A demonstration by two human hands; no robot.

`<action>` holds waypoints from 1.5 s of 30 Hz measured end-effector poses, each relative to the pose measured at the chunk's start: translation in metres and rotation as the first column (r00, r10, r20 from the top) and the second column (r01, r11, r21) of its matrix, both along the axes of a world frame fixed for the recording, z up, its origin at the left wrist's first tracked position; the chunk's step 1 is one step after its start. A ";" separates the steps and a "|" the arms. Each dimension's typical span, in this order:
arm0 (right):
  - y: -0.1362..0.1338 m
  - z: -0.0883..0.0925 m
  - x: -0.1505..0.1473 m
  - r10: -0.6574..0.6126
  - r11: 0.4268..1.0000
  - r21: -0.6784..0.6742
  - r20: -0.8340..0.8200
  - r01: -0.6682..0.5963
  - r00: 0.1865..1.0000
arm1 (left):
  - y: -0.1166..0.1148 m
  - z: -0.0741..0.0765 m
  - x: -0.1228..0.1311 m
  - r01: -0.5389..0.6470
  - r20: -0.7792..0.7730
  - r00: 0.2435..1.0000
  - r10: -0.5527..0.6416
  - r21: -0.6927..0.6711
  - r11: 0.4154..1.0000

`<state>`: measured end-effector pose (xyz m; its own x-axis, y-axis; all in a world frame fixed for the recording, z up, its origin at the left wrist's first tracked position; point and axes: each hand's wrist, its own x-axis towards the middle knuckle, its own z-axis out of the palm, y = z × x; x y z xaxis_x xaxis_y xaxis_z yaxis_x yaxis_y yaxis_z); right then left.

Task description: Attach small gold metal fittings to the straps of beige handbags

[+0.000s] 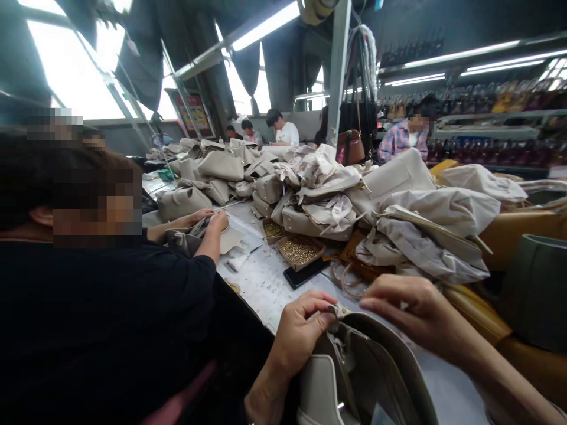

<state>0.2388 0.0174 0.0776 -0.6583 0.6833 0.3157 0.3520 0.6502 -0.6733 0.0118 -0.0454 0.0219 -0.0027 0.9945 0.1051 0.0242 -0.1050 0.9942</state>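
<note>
My left hand [299, 330] pinches the top edge of an open beige handbag [319, 386] between thumb and fingers, close to a small brass-coloured fitting [343, 310]. The bag stands in front of me with its mouth facing up, showing a dark lining and a zip. My right hand [411, 307] hovers just beyond the bag's right rim. Its thumb and fingertips come close together in a pinch; anything between them is too small to make out.
A heap of beige handbags [274, 189] covers the table's far side. Nearer lie a box of small brass studs [301, 251] and a black phone [305, 273]. Mustard bags [478, 307] and a dark green bag [535, 289] are right. A co-worker [110, 307] handles a bag at left.
</note>
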 end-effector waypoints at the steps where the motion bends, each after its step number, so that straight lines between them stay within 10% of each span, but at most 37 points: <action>1: 0.018 -0.002 -0.005 -0.084 0.996 0.001 -0.030 0.085 0.996 | -0.001 0.000 0.000 -0.003 0.015 1.000 0.003 0.007 1.000; 9: 0.138 -0.060 -0.096 -0.165 0.986 0.078 0.387 0.146 0.907 | -0.001 -0.007 -0.010 0.076 0.107 0.991 -0.075 -0.008 0.997; 27: 0.205 -0.113 -0.223 -0.165 0.986 0.072 0.601 0.152 0.782 | 0.002 -0.041 -0.029 0.000 0.265 0.964 -0.027 0.103 0.995; 45: 0.259 -0.104 -0.206 -0.183 0.977 0.210 0.704 0.045 0.686 | -0.005 -0.033 -0.059 -0.024 0.251 0.968 0.001 0.090 0.996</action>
<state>0.0324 0.2769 -0.0264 -0.6501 0.7524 -0.1060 0.7597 0.6464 -0.0716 -0.0475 -0.0502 -0.0106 -0.0532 0.9803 0.1902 -0.2222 -0.1973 0.9548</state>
